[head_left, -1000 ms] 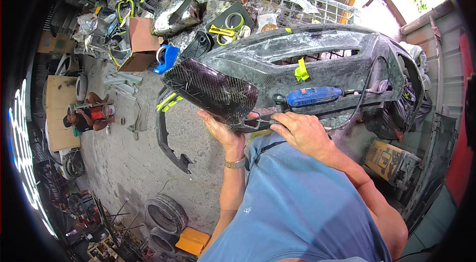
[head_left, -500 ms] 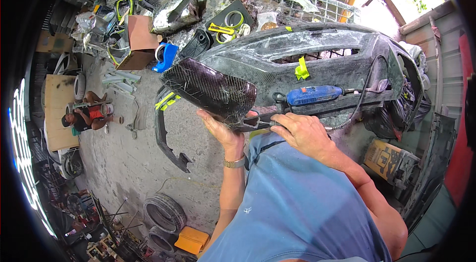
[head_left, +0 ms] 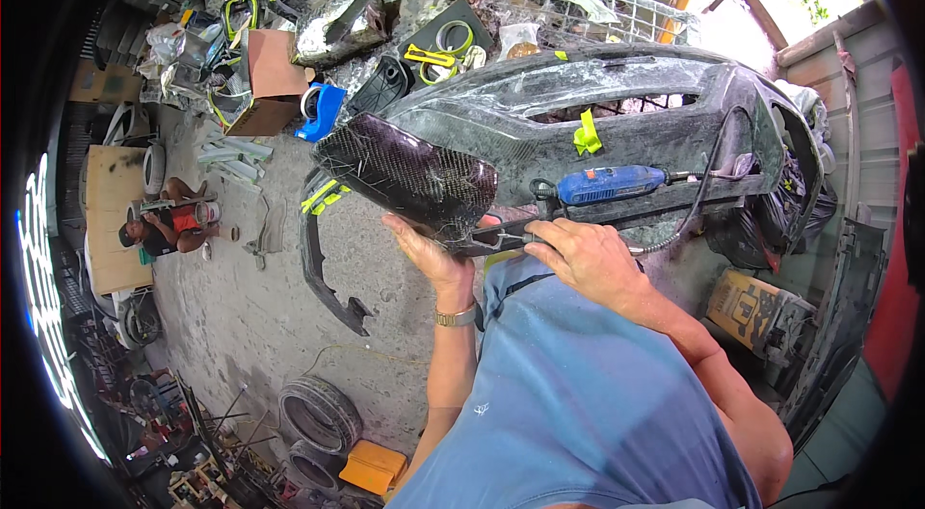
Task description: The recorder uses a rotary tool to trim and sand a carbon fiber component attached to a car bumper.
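One panel (head_left: 419, 172), likely light and stiff, best held underneath: your left hand (head_left: 436, 257) grips it, your right hand (head_left: 586, 257), rightward of it, a handpiece (head_left: 533, 236).

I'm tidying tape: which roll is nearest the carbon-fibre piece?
The roll in the blue dispenser, right by the upper left end of the carbon-fibre piece; the yellow-green-edged rolls lie farther from it.

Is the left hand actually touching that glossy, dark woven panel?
Touching. The head view shows the left hand cupped under the panel, whose lower edge meets the hand with no gap showing.
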The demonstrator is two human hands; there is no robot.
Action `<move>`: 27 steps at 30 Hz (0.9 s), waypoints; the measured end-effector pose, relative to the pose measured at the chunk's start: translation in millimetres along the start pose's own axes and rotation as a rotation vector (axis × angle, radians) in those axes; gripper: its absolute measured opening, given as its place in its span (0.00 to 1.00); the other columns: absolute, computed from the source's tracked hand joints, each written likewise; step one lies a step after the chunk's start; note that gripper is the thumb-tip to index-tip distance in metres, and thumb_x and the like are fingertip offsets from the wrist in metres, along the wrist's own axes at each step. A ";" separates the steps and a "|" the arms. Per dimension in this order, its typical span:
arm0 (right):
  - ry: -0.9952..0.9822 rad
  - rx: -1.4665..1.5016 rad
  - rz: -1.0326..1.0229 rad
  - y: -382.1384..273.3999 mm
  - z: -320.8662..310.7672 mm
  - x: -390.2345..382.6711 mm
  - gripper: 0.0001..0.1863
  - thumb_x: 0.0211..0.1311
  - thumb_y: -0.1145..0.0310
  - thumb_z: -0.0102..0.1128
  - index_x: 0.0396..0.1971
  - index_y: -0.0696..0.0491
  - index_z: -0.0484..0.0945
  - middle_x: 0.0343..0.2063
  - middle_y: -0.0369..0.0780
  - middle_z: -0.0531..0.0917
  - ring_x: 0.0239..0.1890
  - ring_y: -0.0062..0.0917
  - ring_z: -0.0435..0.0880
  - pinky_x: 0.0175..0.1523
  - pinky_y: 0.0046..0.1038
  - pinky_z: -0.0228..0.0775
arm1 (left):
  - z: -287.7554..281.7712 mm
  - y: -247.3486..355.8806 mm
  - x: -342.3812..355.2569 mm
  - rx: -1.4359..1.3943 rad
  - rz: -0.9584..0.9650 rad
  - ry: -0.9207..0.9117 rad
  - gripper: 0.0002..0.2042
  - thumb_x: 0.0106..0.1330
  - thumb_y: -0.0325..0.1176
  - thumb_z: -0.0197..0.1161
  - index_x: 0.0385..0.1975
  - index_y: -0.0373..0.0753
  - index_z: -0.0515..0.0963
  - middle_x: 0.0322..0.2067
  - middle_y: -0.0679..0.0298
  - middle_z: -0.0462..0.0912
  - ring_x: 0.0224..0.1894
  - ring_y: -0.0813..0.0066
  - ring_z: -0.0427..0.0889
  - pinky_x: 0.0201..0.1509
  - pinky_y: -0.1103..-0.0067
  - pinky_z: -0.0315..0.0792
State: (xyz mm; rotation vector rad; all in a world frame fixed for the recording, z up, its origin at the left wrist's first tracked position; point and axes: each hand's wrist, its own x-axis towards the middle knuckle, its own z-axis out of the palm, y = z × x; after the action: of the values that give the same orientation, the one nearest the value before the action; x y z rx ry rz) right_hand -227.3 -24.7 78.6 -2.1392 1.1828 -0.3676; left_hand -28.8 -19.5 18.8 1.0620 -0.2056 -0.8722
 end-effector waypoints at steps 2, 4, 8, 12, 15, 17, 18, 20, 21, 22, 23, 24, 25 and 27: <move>0.019 -0.003 -0.008 0.6 2.4 0.4 0.16 0.68 0.55 0.55 0.46 0.50 0.78 0.31 0.44 0.83 0.33 0.40 0.85 0.35 0.40 0.77 | -6.2 -3.7 2.7 -0.008 -0.006 0.005 0.35 0.72 0.62 0.45 0.65 0.35 0.60 0.62 0.57 0.67 0.60 0.64 0.72 0.63 0.67 0.71; 0.040 0.011 -0.018 2.4 3.3 1.2 0.16 0.68 0.55 0.55 0.46 0.50 0.78 0.31 0.44 0.83 0.33 0.40 0.85 0.35 0.40 0.77 | -5.7 -1.4 2.8 -0.002 -0.006 0.009 0.34 0.72 0.61 0.45 0.65 0.37 0.62 0.62 0.60 0.68 0.60 0.64 0.73 0.64 0.65 0.70; 0.022 0.022 0.005 3.9 3.5 5.4 0.16 0.68 0.55 0.55 0.46 0.50 0.78 0.34 0.44 0.84 0.35 0.41 0.85 0.37 0.40 0.77 | -2.1 3.5 3.1 -0.038 -0.055 -0.017 0.34 0.71 0.62 0.46 0.65 0.39 0.62 0.61 0.61 0.69 0.58 0.65 0.74 0.61 0.66 0.72; 0.111 0.077 0.022 13.1 6.4 10.6 0.16 0.67 0.55 0.55 0.46 0.50 0.79 0.35 0.44 0.84 0.37 0.42 0.84 0.40 0.40 0.76 | -6.6 6.7 6.4 -0.074 -0.266 0.199 0.30 0.69 0.64 0.49 0.53 0.42 0.72 0.43 0.65 0.78 0.37 0.74 0.77 0.38 0.75 0.78; 0.153 0.155 0.045 15.8 -1.1 14.9 0.16 0.67 0.56 0.56 0.45 0.52 0.78 0.35 0.45 0.84 0.38 0.43 0.84 0.41 0.41 0.75 | -17.0 4.2 14.9 -0.231 -0.352 0.153 0.27 0.70 0.64 0.47 0.35 0.42 0.74 0.26 0.69 0.70 0.24 0.79 0.62 0.22 0.81 0.59; 0.177 0.227 0.062 19.8 -5.5 16.4 0.16 0.66 0.57 0.58 0.45 0.53 0.78 0.35 0.46 0.84 0.38 0.45 0.83 0.41 0.41 0.74 | -33.0 2.5 21.8 -0.386 -0.467 0.029 0.27 0.72 0.61 0.42 0.33 0.41 0.73 0.25 0.69 0.67 0.25 0.78 0.61 0.23 0.80 0.57; 0.191 0.240 0.055 23.8 -5.9 16.6 0.16 0.66 0.57 0.58 0.45 0.53 0.78 0.35 0.46 0.84 0.38 0.45 0.83 0.41 0.41 0.74 | -28.7 5.0 20.8 -0.373 -0.456 0.018 0.27 0.72 0.61 0.42 0.33 0.41 0.73 0.25 0.69 0.67 0.25 0.78 0.61 0.23 0.80 0.57; 0.266 0.252 -0.003 31.0 -4.5 17.8 0.16 0.64 0.58 0.61 0.45 0.53 0.77 0.36 0.47 0.84 0.38 0.45 0.83 0.41 0.40 0.74 | -19.5 9.0 16.8 -0.309 -0.475 0.188 0.27 0.73 0.60 0.40 0.34 0.39 0.73 0.27 0.68 0.67 0.27 0.76 0.63 0.28 0.78 0.60; 0.270 0.318 0.036 31.6 -7.3 18.1 0.15 0.61 0.60 0.65 0.40 0.55 0.78 0.32 0.49 0.83 0.35 0.46 0.82 0.39 0.40 0.72 | -22.2 12.1 15.2 -0.440 -0.513 0.071 0.23 0.72 0.55 0.45 0.34 0.37 0.72 0.28 0.67 0.66 0.29 0.76 0.63 0.31 0.77 0.60; 0.279 0.329 0.031 33.2 -8.9 19.1 0.15 0.61 0.60 0.65 0.40 0.55 0.78 0.32 0.49 0.83 0.35 0.46 0.82 0.39 0.40 0.72 | -22.9 14.1 15.7 -0.430 -0.505 0.063 0.23 0.72 0.55 0.45 0.34 0.37 0.72 0.28 0.67 0.66 0.29 0.76 0.63 0.31 0.77 0.60; 0.190 0.282 0.127 35.0 -10.0 20.1 0.14 0.61 0.60 0.66 0.37 0.56 0.78 0.30 0.49 0.82 0.34 0.47 0.81 0.38 0.40 0.71 | -23.6 16.0 15.9 -0.526 -0.558 0.074 0.21 0.71 0.52 0.48 0.35 0.36 0.72 0.28 0.67 0.65 0.28 0.76 0.62 0.31 0.78 0.59; 0.097 0.233 0.220 36.3 -10.7 20.6 0.14 0.60 0.61 0.67 0.34 0.57 0.78 0.28 0.50 0.81 0.33 0.48 0.80 0.36 0.40 0.70 | -20.4 19.6 13.8 -0.625 -0.609 0.087 0.19 0.70 0.49 0.51 0.35 0.35 0.72 0.27 0.67 0.64 0.28 0.77 0.62 0.31 0.78 0.58; 0.128 0.275 0.224 36.0 -8.8 19.1 0.14 0.58 0.63 0.67 0.29 0.59 0.77 0.25 0.52 0.80 0.31 0.49 0.79 0.35 0.40 0.69 | -10.7 25.8 9.1 -0.616 -0.597 0.144 0.14 0.67 0.41 0.53 0.35 0.34 0.71 0.27 0.67 0.63 0.27 0.78 0.60 0.30 0.79 0.56; 0.175 0.330 0.173 42.6 0.7 16.0 0.13 0.57 0.65 0.67 0.29 0.59 0.77 0.25 0.51 0.80 0.32 0.49 0.79 0.35 0.40 0.69 | -18.3 24.3 11.3 -0.656 -0.637 0.062 0.12 0.66 0.38 0.53 0.35 0.33 0.71 0.27 0.67 0.63 0.27 0.78 0.60 0.30 0.79 0.56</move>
State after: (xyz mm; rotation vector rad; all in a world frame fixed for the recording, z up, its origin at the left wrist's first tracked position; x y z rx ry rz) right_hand -245.6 -53.7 48.8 -1.7358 1.2944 -0.6350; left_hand 1.2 -10.3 27.0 0.5225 0.4765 -1.3512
